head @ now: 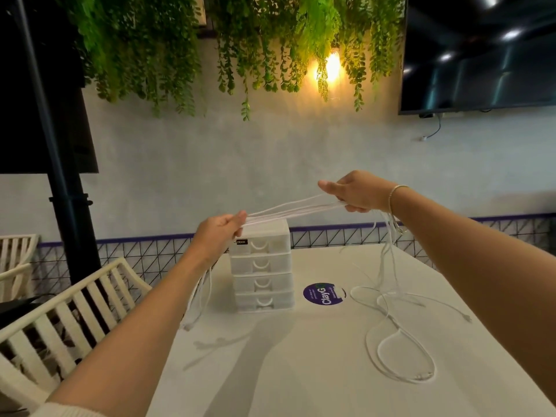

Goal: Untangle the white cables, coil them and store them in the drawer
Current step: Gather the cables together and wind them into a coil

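Above white table (301,356), white cables (298,207) taut, rising left-to-right, fingers of left hand (221,230) and right hand (355,191) clamped on them.

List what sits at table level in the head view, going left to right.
Slatted white chair → cable ends hanging below the left hand → white drawer unit → round purple sticker → loose white cable loops on the table.
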